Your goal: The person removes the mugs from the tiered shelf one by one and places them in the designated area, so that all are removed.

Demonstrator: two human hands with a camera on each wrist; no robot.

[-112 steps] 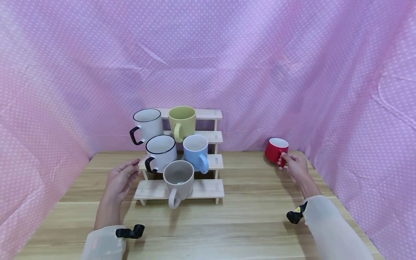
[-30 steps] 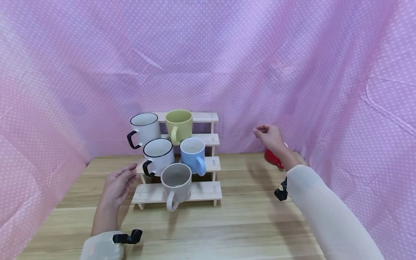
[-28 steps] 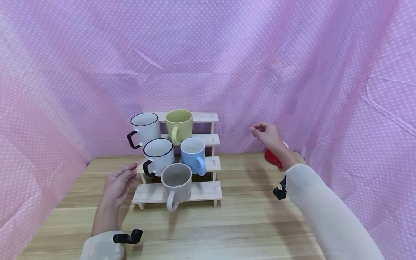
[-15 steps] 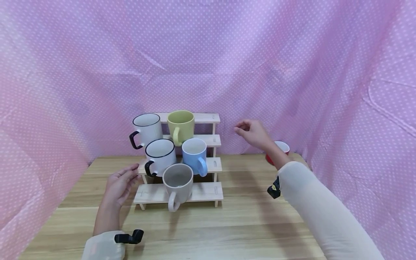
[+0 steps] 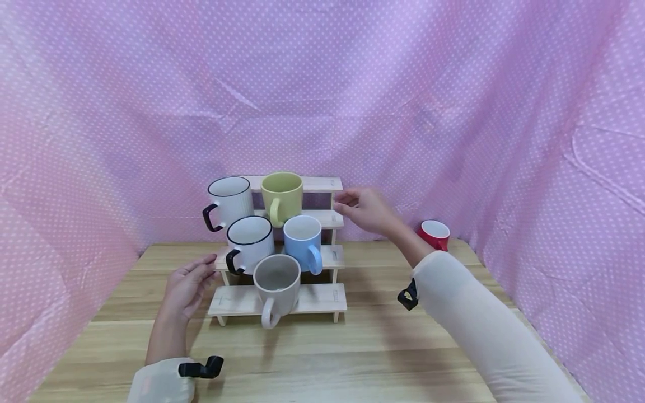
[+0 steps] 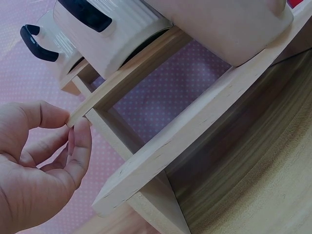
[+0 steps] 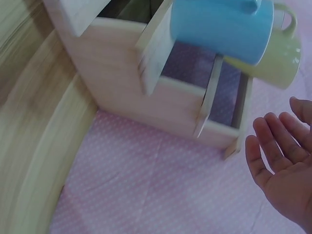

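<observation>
A tiered wooden rack [image 5: 322, 296] holds several mugs. On its upper steps stand a white mug with a black handle [image 5: 233, 205] and a yellow-green mug [image 5: 290, 201]. Below them are another black-handled white mug [image 5: 254, 250] and a light blue mug [image 5: 298, 249]; a grey mug [image 5: 283, 288] occupies the lowest step. My left hand [image 5: 183, 288] pinches the left end of the second-lowest shelf board [image 6: 141, 63] between thumb and fingers. Holding nothing, my right hand [image 5: 370, 211] hovers beside the rack's upper right end, its fingers [image 7: 275, 141] spread and slightly bent.
At the back right of the wooden table [image 5: 393, 358], a red mug [image 5: 427, 237] with a white inside stands partly behind my right forearm. A pink dotted cloth [image 5: 322, 84] hangs close behind the rack and along both sides.
Earlier my right hand held the red mug's handle; it has let go, risen and travelled left to the rack, its fingers opening. My left hand stays at the shelf board.
</observation>
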